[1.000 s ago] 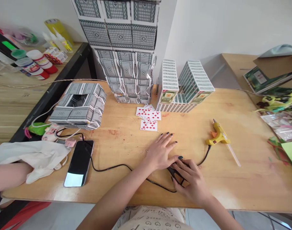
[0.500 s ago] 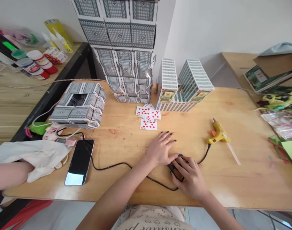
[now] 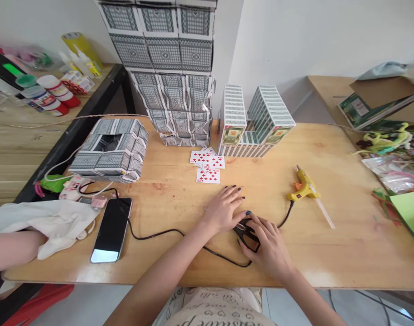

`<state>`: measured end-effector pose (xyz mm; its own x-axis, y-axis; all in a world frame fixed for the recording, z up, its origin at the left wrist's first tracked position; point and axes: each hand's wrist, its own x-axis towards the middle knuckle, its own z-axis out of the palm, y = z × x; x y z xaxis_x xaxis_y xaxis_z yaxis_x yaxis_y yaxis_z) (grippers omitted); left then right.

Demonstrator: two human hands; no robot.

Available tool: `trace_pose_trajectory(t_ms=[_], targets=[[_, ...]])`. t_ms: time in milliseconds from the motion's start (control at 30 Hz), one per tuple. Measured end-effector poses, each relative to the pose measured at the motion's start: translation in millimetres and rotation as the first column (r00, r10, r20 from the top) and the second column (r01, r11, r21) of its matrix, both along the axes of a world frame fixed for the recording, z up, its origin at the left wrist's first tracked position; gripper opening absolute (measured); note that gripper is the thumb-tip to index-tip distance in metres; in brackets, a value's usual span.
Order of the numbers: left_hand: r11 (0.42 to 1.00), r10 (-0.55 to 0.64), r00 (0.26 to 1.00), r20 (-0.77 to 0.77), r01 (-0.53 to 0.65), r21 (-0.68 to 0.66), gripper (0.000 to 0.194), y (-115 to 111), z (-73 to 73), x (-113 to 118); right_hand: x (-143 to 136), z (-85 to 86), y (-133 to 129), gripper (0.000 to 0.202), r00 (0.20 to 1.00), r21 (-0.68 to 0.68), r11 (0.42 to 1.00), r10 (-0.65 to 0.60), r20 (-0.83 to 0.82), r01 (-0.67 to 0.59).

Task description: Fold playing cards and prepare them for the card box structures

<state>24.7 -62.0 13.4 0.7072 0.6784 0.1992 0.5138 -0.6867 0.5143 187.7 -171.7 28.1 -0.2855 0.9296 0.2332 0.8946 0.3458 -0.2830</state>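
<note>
My left hand (image 3: 223, 208) lies flat on the table, open, fingers spread and pointing away from me. Its thumb reaches to the far end of a pair of black-handled scissors (image 3: 245, 235). My right hand (image 3: 270, 246) lies over the scissors, fingers along the far side and thumb on the near side, closed around the handles. Part of the scissors is hidden beneath it. Beyond my left hand is a small fanned pile of red-suit playing cards (image 3: 209, 175). Right of my hands rests a yellow glue gun (image 3: 305, 190) with a clear glue stick in its back.
At the back rise a tall card tower (image 3: 180, 90) and a U-shaped card stack (image 3: 249, 149). A hollow card box (image 3: 101, 165) and a phone (image 3: 112, 231) are on the left. A black cord (image 3: 159, 236) crosses the table. Another person's arm (image 3: 13, 251) rests on white cloth.
My right hand has shifted slightly, baring more of the scissors' handles. My left hand stays in about the same place. The whole view has moved a little.
</note>
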Motion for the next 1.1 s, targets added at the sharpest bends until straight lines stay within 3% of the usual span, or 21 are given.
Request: trace_pose_trajectory(t_ms=[233, 400, 533, 733, 800, 933, 1100], targets=[[1.000, -0.013, 1.000, 0.020, 0.012, 0.012, 0.044, 0.3, -2.7, -2.0, 4.4, 5.6, -10.0, 0.021, 1.000, 0.013, 1.000, 0.018, 0.007, -0.018], [1.000, -0.018, 0.999, 0.041, 0.018, 0.007, 0.041, 1.6, -3.9, -2.8, -2.5, 6.6, -8.1, 0.025, 0.989, -0.011, 1.000, 0.016, 0.144, -0.015], [0.999, -0.012, 0.996, 0.085, 0.014, -0.030, 0.036, 1.8, -5.5, -3.4, -6.2, 20.6, -0.2, 0.023, 0.970, -0.012, 0.998, 0.057, 0.238, -0.056], [0.994, 0.052, 0.941, 0.336, -0.015, -0.113, 0.032, -0.1, 12.0, -4.2, -15.7, 39.5, 17.9, 0.028, 0.947, 0.006, 0.984, 0.170, 0.274, -0.179], [0.991, 0.064, 0.933, 0.354, -0.017, -0.134, 0.031, 1.1, 17.9, -7.1, -18.9, 41.0, 21.7, 0.032, 0.942, 0.011, 0.982, 0.180, 0.282, -0.191], [0.989, 0.117, 0.961, 0.250, -0.090, -0.117, 0.030, 4.7, 12.1, -19.2, -19.0, 36.5, 19.4, 0.049, 0.948, -0.057, 0.980, 0.198, 0.251, -0.190], [0.986, 0.161, 0.978, 0.129, -0.155, -0.056, 0.031, 4.4, -6.2, -31.4, -10.6, 13.8, 7.4, 0.068, 0.945, -0.117, 0.978, 0.198, 0.259, -0.172]])
